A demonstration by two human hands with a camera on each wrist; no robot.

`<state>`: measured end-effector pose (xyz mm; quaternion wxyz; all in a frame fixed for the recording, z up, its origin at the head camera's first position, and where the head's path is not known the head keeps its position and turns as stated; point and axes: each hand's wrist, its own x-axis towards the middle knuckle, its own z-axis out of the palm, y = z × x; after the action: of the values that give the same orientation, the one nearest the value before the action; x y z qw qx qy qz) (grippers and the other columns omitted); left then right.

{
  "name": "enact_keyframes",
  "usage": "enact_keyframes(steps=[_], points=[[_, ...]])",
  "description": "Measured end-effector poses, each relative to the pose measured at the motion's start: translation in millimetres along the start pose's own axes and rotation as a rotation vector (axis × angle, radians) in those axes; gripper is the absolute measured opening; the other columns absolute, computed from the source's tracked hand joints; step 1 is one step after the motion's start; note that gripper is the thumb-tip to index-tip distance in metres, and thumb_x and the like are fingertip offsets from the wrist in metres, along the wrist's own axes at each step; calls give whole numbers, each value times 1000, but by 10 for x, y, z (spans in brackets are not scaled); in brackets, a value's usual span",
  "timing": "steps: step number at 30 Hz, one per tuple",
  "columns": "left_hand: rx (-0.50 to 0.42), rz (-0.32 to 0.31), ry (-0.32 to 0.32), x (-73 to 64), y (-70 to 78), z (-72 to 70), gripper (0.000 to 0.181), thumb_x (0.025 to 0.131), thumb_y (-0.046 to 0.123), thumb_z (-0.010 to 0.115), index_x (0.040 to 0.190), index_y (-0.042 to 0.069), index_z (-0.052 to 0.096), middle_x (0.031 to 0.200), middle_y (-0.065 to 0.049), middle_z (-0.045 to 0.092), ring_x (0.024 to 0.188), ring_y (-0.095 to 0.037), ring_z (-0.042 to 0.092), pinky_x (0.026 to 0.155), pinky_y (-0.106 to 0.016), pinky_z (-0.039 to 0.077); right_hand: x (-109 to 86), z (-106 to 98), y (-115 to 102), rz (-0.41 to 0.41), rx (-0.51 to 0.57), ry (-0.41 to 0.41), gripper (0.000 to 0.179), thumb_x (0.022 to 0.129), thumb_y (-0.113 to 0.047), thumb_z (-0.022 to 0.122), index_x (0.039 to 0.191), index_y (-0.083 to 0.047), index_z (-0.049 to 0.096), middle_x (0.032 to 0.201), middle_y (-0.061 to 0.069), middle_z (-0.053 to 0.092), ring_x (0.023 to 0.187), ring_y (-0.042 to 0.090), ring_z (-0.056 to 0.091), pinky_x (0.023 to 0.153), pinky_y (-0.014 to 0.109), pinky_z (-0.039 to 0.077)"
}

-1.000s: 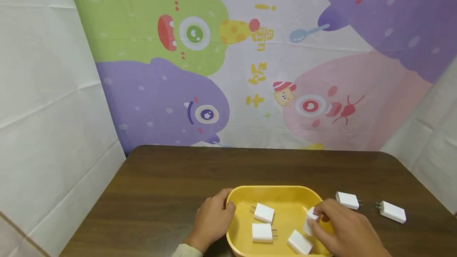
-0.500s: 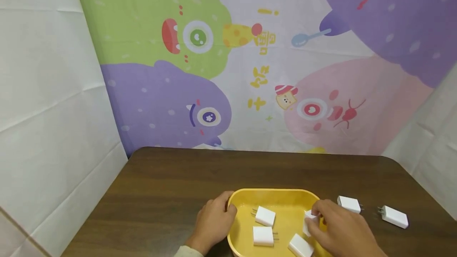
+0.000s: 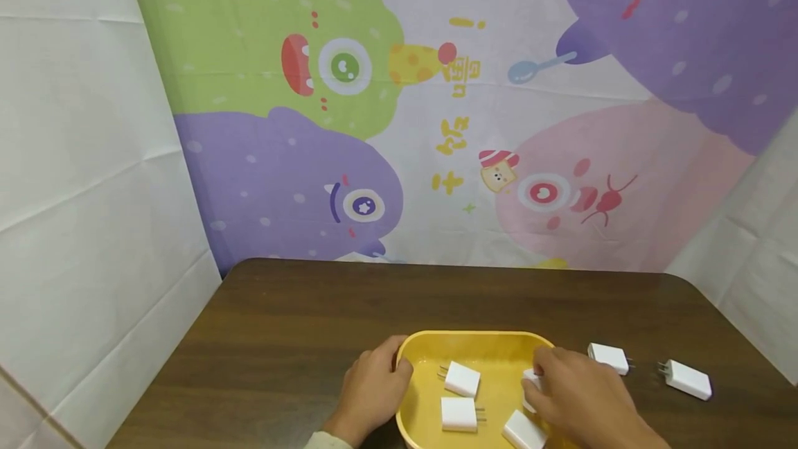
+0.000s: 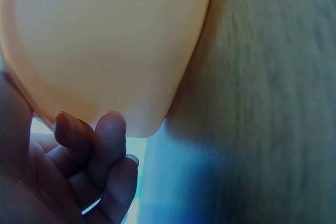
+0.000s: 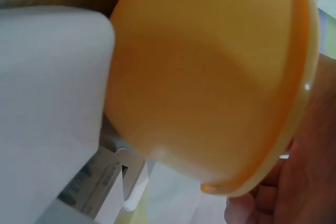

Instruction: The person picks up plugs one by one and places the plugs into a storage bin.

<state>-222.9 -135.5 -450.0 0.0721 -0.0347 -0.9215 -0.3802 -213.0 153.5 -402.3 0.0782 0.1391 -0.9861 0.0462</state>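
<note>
gripping the yellow tub (image 3: 480,335) by its left rim, the left hand (image 3: 374,386) curls its fingers against it. inside sit a lower plug (image 3: 458,414), prongs right, an upper plug (image 3: 463,379), prongs left, and a front plug (image 3: 525,429), all white and boxy. the right hand (image 3: 582,393) pinches a half-hidden plug (image 3: 532,375) at the tub's right side. beyond, a near plug (image 3: 609,358) and a far plug (image 3: 688,380) lie on the table (image 3: 312,331), prongs facing.

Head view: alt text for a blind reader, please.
A person's right hand pinches a white plug-in charger in a yellow tub while the left hand holds the tub's left side. Three more chargers lie inside; two others rest on the dark table to the right.
</note>
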Motion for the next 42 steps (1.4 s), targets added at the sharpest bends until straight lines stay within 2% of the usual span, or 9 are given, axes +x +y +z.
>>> enact_keyframes(steps=[9, 18, 29, 37, 42], points=[[-7, -7, -15, -2, 4, -5, 35, 95, 23, 56, 127, 17, 68, 103, 3, 72, 81, -12, 63, 76, -48, 50, 43, 32, -9, 27, -9, -50, 24, 86, -39, 69, 81, -19, 58, 63, -8, 45, 54, 13, 42, 47, 35, 37], [-10, -15, -23, 1, 3, -15, 35, 95, 23, 56, 128, 18, 67, 101, 5, 72, 79, -10, 62, 75, -46, 50, 65, 56, -7, 21, -24, -32, 25, 87, -41, 69, 83, -19, 60, 63, -8, 46, 55, 13, 42, 47, 35, 37], [-11, -24, -32, 6, 0, -6, 36, 95, 24, 56, 128, 18, 67, 100, 4, 72, 78, -10, 61, 74, -46, 50, 102, 55, -24, 63, -24, -52, 26, 88, -41, 66, 86, -16, 62, 66, -6, 47, 57, 14, 44, 49, 35, 39], [-5, -22, -28, 9, -5, -4, 35, 95, 24, 55, 128, 18, 67, 100, 5, 72, 78, -9, 61, 74, -46, 50, 113, 98, -13, 33, -48, -8, 26, 88, -42, 66, 87, -17, 61, 66, -6, 47, 56, 13, 44, 49, 35, 39], [1, -9, -16, 12, -17, 6, 34, 95, 24, 56, 126, 20, 68, 98, 6, 72, 76, -8, 61, 72, -45, 49, 127, 91, -14, 50, -53, -32, 26, 88, -41, 66, 88, -16, 61, 66, -5, 47, 56, 14, 44, 49, 35, 40]])
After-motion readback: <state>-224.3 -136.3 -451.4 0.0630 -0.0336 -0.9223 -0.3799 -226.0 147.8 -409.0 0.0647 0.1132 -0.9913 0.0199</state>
